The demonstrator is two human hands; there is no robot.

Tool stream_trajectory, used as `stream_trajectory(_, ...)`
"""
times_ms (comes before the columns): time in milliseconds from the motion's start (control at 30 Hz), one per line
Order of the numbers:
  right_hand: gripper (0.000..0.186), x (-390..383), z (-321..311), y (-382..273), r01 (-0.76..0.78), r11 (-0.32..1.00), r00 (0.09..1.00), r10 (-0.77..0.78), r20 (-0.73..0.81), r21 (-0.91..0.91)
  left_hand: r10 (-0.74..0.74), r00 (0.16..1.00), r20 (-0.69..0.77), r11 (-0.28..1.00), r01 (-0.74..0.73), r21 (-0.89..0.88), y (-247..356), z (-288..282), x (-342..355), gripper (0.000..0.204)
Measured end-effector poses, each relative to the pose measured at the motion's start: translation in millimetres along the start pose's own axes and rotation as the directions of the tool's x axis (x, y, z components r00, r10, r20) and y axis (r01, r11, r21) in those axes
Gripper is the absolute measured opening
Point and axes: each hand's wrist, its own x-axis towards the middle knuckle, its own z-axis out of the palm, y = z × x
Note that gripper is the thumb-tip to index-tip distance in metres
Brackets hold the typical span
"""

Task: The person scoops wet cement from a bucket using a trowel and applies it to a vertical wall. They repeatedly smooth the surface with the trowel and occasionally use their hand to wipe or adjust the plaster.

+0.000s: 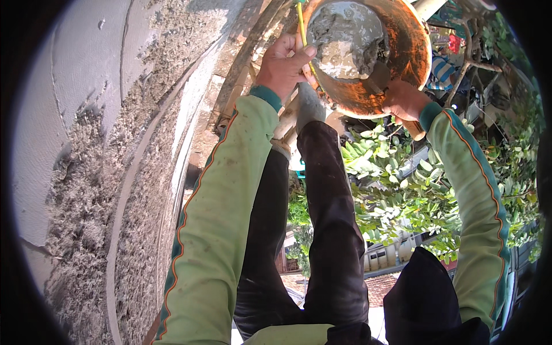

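- One round, orange-stained bucket point(407, 35) up front, one wet grey mix point(345, 49) inside.
- Two bare hands: the left hand point(280, 69) grasps the bucket's left rim; the right hand point(405, 99) clenches one wooden-handled trowel point(414, 130), blade inside the bucket.

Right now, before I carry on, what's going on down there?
A person's left hand grips the edge of an orange bucket that holds a wet grey mix. The right hand holds a wooden-handled trowel, its blade inside the bucket, by the near edge of the mix. On the left, the grey wall is smooth in some parts and rough in others. Leafy branches show below the bucket, on the right.
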Motion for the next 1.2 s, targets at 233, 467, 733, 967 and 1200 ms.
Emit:
stream_trajectory(233,0.012,21.1,-4.3,-22.6,0.168,0.978,0.932,-0.117,-0.342,0.121,0.002,1.0,0.013,1.0,-0.002,-0.017,2.8,1.2,0.8,0.02)
stream_trajectory(467,0.013,62.3,-28.2,-48.2,0.108,-0.451,0.966,0.26,0.014,0.886,0.015,1.0,-0.012,1.0,-0.015,-0.017,2.7,1.9,-0.8,0.021)
stream_trajectory(733,0.043,-22.2,-41.9,-95.3,0.382,-0.718,0.922,0.342,-0.183,0.582,0.054,0.998,0.021,0.999,-0.054,0.003,2.9,-1.3,1.3,0.022)
stream_trajectory(967,0.043,41.6,-68.1,-32.4,-0.252,0.017,0.755,0.629,0.186,0.968,-0.045,0.999,-0.014,0.998,0.045,0.051,4.2,3.1,-1.8,0.025)
stream_trajectory(1200,0.03,61.3,-65.1,-8.9,-0.266,0.953,0.956,0.28,0.091,-0.143,-0.04,0.999,-0.017,0.999,0.04,0.023,6.7,0.7,-1.1,0.023)
